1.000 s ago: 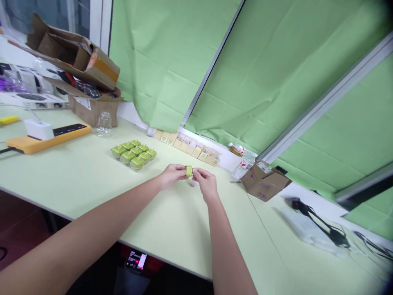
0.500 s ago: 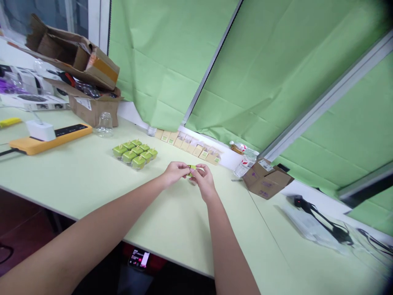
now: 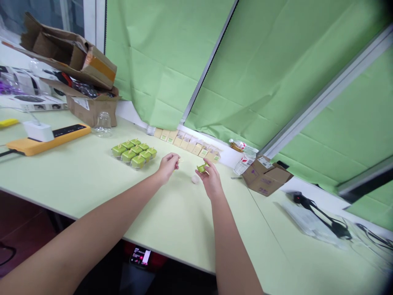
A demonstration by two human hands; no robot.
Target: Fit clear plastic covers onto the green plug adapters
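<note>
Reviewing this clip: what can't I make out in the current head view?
All in the head view:
Pale piece in the left grip: too small to identify, partly covered by fingers.
Green piece in the right grip: partly hidden by fingers.
Whitish thing on the table: too small and blurred to identify.
Phone screen: text too small.
Black cord: cut off by the left edge.

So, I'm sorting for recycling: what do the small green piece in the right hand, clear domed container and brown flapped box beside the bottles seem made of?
Small green piece, in the right hand: probably plastic, as it looks smooth and evenly coloured. Clear domed container: shiny plastic or glass; its transparency leaves that open. Brown flapped box: matte cardboard, judging by its folded flaps.
</note>
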